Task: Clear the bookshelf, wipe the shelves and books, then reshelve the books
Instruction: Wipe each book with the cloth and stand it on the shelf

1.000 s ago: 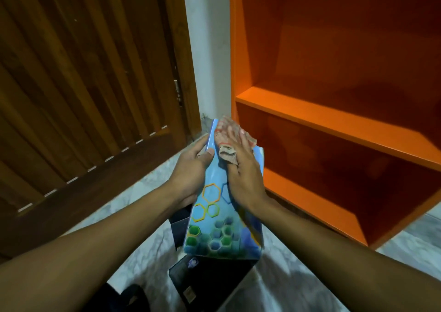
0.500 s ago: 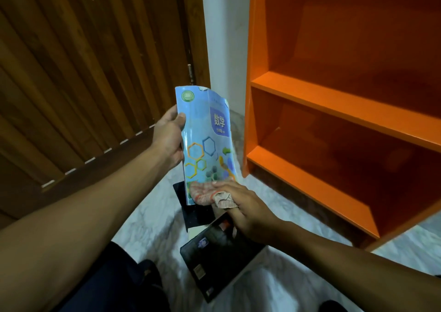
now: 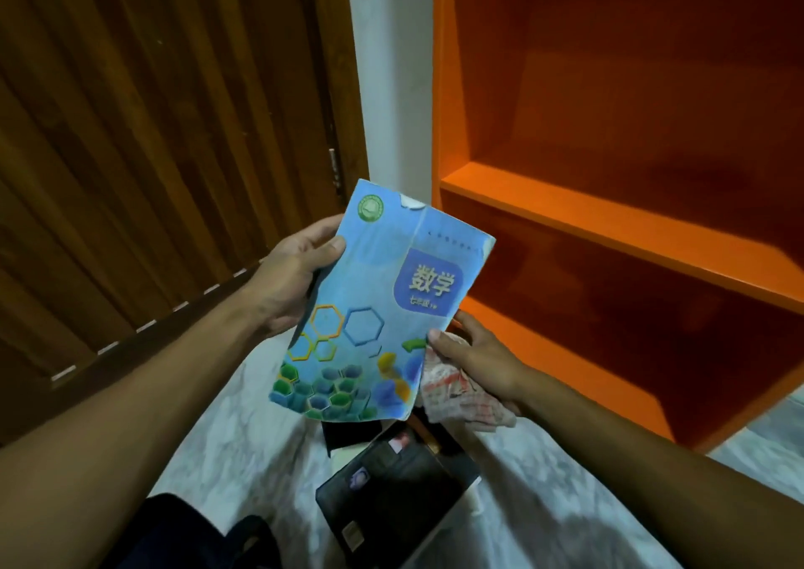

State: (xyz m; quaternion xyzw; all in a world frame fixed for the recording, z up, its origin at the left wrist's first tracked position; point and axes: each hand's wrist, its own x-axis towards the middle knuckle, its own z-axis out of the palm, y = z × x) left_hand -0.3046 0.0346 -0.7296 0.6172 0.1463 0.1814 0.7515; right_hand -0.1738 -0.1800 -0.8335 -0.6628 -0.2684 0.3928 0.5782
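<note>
A blue paperback (image 3: 383, 303) with hexagon patterns and a purple title box is held up in front of me, cover facing me. My left hand (image 3: 296, 277) grips its left edge, thumb on the cover. At the book's lower right edge my right hand (image 3: 474, 359) pinches the book, with a crumpled white-and-red cloth (image 3: 457, 394) bunched under the palm. The orange bookshelf (image 3: 609, 220) stands to the right with bare shelves. On the floor below lie dark-covered books (image 3: 391, 494) in a loose pile.
A brown slatted wooden door (image 3: 152, 155) fills the left. A white wall strip (image 3: 391, 89) separates it from the shelf. The floor is pale marble (image 3: 243, 429). My dark trouser leg (image 3: 187, 533) shows at the bottom.
The book has tilted so its cover faces me more flatly. My right hand with the cloth moved from the bottom of the cover to the book's lower right edge.
</note>
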